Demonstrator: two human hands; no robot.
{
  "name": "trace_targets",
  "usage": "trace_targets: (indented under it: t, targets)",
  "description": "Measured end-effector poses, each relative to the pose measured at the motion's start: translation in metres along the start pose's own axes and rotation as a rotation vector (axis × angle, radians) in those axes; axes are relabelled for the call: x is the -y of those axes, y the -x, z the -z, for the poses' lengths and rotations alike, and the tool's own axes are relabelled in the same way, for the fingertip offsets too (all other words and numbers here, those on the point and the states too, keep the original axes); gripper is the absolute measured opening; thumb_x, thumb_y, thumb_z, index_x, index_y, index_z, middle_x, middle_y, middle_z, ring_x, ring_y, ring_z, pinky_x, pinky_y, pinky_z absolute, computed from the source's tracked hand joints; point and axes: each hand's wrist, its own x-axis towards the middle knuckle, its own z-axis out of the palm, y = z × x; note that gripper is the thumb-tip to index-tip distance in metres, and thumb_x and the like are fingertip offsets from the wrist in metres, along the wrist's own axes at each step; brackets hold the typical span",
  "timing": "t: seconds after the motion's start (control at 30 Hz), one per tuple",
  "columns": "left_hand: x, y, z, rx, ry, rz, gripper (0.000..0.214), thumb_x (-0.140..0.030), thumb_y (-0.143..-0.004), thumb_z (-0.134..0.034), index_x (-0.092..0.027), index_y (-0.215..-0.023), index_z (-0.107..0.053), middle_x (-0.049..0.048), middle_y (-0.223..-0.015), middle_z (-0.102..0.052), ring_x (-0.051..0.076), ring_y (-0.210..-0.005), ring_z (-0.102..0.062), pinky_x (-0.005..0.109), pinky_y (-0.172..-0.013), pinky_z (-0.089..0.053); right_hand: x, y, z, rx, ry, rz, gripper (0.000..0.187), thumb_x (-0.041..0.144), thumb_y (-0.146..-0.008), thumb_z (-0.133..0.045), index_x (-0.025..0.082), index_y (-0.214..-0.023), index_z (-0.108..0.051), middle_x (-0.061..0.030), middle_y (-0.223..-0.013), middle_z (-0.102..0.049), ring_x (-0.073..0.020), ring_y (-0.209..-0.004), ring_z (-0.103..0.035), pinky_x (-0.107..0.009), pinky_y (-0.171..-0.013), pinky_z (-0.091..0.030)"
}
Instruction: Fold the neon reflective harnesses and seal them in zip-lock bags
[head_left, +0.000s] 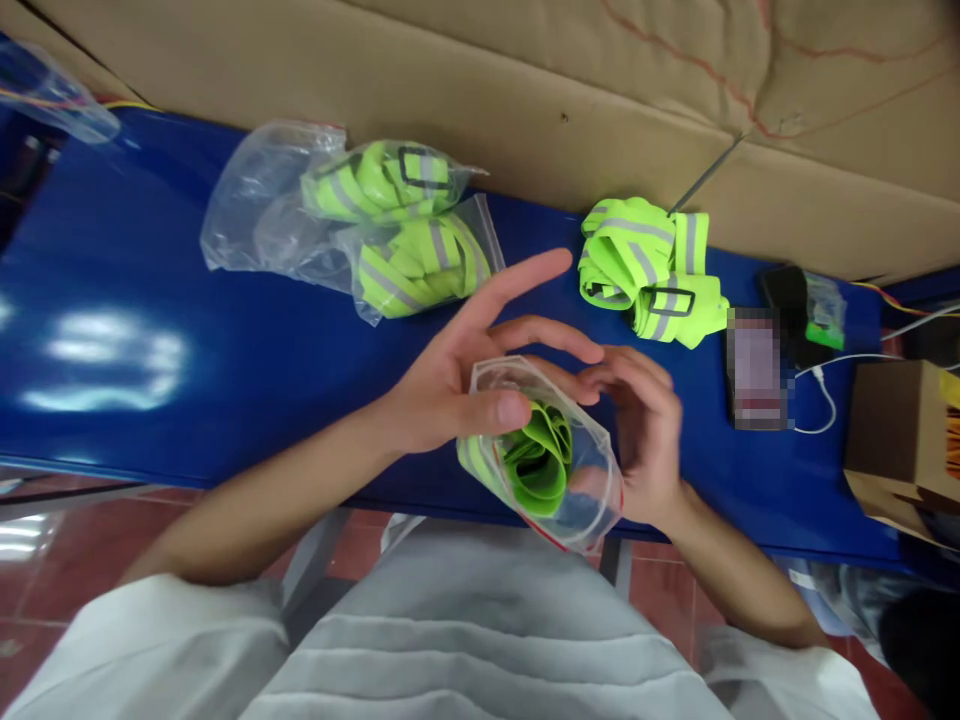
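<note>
A clear zip bag (596,500) with a red line along its mouth is held up in front of me, its opening facing me. Inside sits a rolled neon-green reflective strap (536,470). My left hand (480,370) grips the bag at its left, thumb over the rim, index finger stretched out and away. At the bag's right side, my right hand (645,430) holds the plastic, with its thumb seen through or inside the bag and its fingers curled behind. The fingertips of both hands meet at the bag's far side.
Two bagged green straps (420,265) lie at the back left beside a clear plastic bag (262,220). Loose rolled straps (630,250) with black buckles lie back right. A phone (757,370), white cable (832,400) and cardboard box (889,420) stand further right. Cardboard (450,80) borders the blue table (225,400).
</note>
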Motion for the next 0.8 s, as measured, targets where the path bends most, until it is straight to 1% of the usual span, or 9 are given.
trace_targets:
  t: [0.07,0.17,0.23,0.3,0.4,0.5,0.6,0.7,0.8]
  targets:
    - [0.012,0.001,0.0,-0.102,-0.058,-0.003,0.075,-0.063,-0.091,-0.071,-0.035,-0.155,-0.046,0.0109,-0.145,-0.061,0.029,-0.125,-0.068,0.039,-0.102,-0.06,0.003,-0.007,-0.006,0.055,-0.154,-0.044,0.078,0.067,-0.093,-0.065,0.031,-0.157,-0.04,-0.012,-0.138,-0.062,-0.0291,-0.116,-0.068,-0.046,-0.094,-0.062]
    - [0.023,0.003,-0.004,-0.248,-0.182,-0.093,0.078,-0.078,-0.089,-0.06,-0.03,-0.15,-0.054,0.0085,-0.154,-0.054,0.03,-0.139,-0.055,0.04,-0.116,-0.048,0.008,-0.012,-0.006,0.067,-0.207,-0.15,0.059,0.058,-0.092,-0.072,0.029,-0.142,-0.056,-0.0051,-0.106,-0.073,-0.0222,-0.089,-0.072,-0.035,-0.076,-0.061]
    - [0.021,0.002,-0.006,-0.191,-0.094,-0.032,0.088,-0.088,-0.085,-0.052,-0.029,-0.151,-0.055,0.0083,-0.152,-0.056,0.032,-0.14,-0.054,0.042,-0.118,-0.045,0.009,-0.01,-0.004,-0.004,-0.177,-0.202,0.039,0.051,-0.091,-0.076,0.028,-0.121,-0.066,-0.002,-0.09,-0.072,-0.0186,-0.075,-0.068,-0.031,-0.065,-0.056]
    - [0.016,0.001,-0.005,-0.054,0.06,0.12,0.104,-0.095,-0.074,-0.055,-0.028,-0.154,-0.051,0.0113,-0.149,-0.061,0.036,-0.139,-0.057,0.046,-0.116,-0.048,0.008,-0.007,-0.001,-0.079,-0.156,-0.243,0.023,0.045,-0.095,-0.073,0.027,-0.108,-0.069,-0.0011,-0.085,-0.07,-0.0168,-0.07,-0.064,-0.03,-0.061,-0.052]
    - [0.012,-0.002,-0.001,-0.027,0.053,0.316,0.107,-0.074,-0.07,-0.083,-0.027,-0.158,-0.045,0.0141,-0.145,-0.065,0.038,-0.137,-0.059,0.047,-0.113,-0.051,0.001,-0.006,0.0,-0.119,-0.152,-0.285,0.016,0.04,-0.1,-0.067,0.026,-0.107,-0.07,-0.0017,-0.089,-0.071,-0.0172,-0.074,-0.064,-0.031,-0.067,-0.053]
    - [0.015,-0.004,0.003,-0.147,-0.101,0.371,0.087,-0.047,-0.082,-0.086,-0.02,-0.155,-0.048,0.0143,-0.142,-0.067,0.034,-0.135,-0.062,0.043,-0.112,-0.05,-0.005,-0.011,0.001,-0.09,-0.195,-0.288,0.022,0.039,-0.099,-0.067,0.027,-0.117,-0.065,-0.004,-0.104,-0.07,-0.0205,-0.094,-0.067,-0.035,-0.084,-0.056]
    - [0.018,-0.005,0.002,-0.158,-0.077,0.353,0.081,-0.041,-0.084,-0.085,-0.018,-0.153,-0.049,0.014,-0.144,-0.066,0.031,-0.136,-0.061,0.041,-0.114,-0.049,-0.008,-0.016,0.004,-0.086,-0.253,-0.256,0.047,0.044,-0.096,-0.071,0.03,-0.137,-0.054,-0.0068,-0.117,-0.064,-0.0234,-0.106,-0.065,-0.038,-0.093,-0.057]
    - [0.02,-0.005,0.0,-0.16,-0.048,0.389,0.079,-0.04,-0.082,-0.087,-0.02,-0.15,-0.053,0.0122,-0.143,-0.067,0.03,-0.134,-0.062,0.039,-0.113,-0.048,-0.007,-0.019,0.013,-0.165,-0.186,-0.118,0.069,0.051,-0.087,-0.079,0.033,-0.147,-0.05,-0.0089,-0.127,-0.06,-0.0273,-0.116,-0.061,-0.044,-0.101,-0.054]
    - [0.03,-0.004,-0.003,-0.139,-0.029,0.534,0.059,-0.043,-0.082,-0.086,-0.017,-0.132,-0.068,0.0102,-0.132,-0.073,0.028,-0.125,-0.067,0.038,-0.108,-0.05,-0.003,-0.022,0.025,0.008,-0.213,-0.059,0.048,0.052,-0.089,-0.078,0.03,-0.13,-0.068,-0.0078,-0.117,-0.066,-0.0265,-0.108,-0.064,-0.041,-0.096,-0.054]
